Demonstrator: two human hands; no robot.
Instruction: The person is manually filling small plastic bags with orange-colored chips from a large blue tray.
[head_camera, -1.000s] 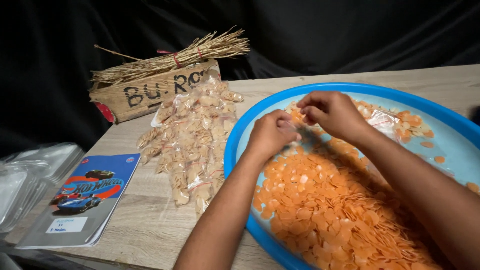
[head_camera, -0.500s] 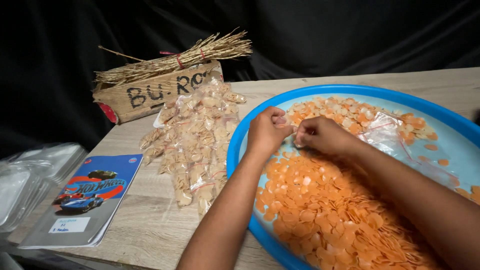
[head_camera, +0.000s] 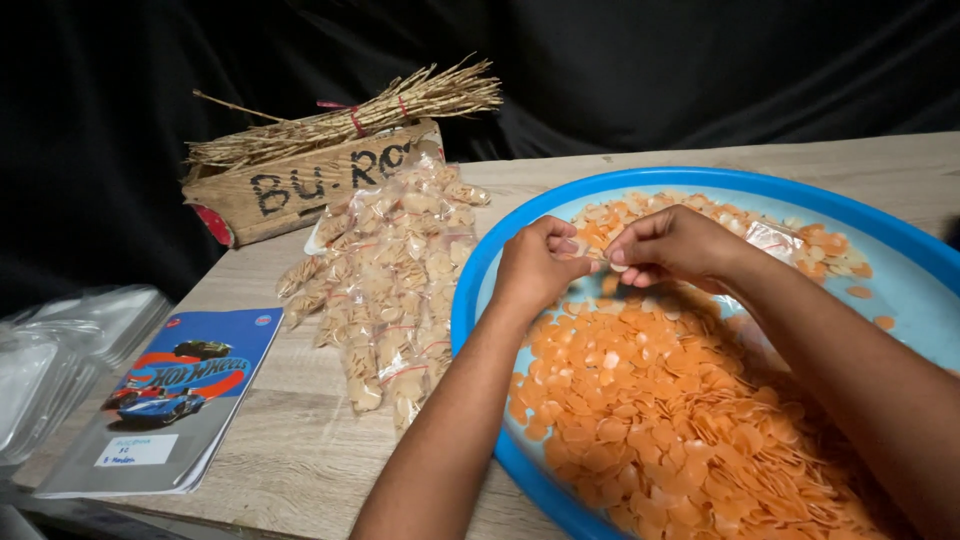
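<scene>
Between the pinched fingertips of the left hand (head_camera: 535, 265) and right hand (head_camera: 670, 245), a small clear bag (head_camera: 592, 262) was gripped just above the orange chips (head_camera: 650, 400) in the blue basin (head_camera: 480, 270). Half a second earlier, both hands sat slightly lower, nearer the chips.

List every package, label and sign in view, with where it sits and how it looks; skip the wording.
Cardboard sign: back left of table, brown slab, black hand lettering, straw bundle on top.
Small filled bags: heap left of the blue basin, clear plastic, pale crackers, red ties.
Notebook: front left, blue cover with car picture, white label.
Empty clear bags: far left stack.
</scene>
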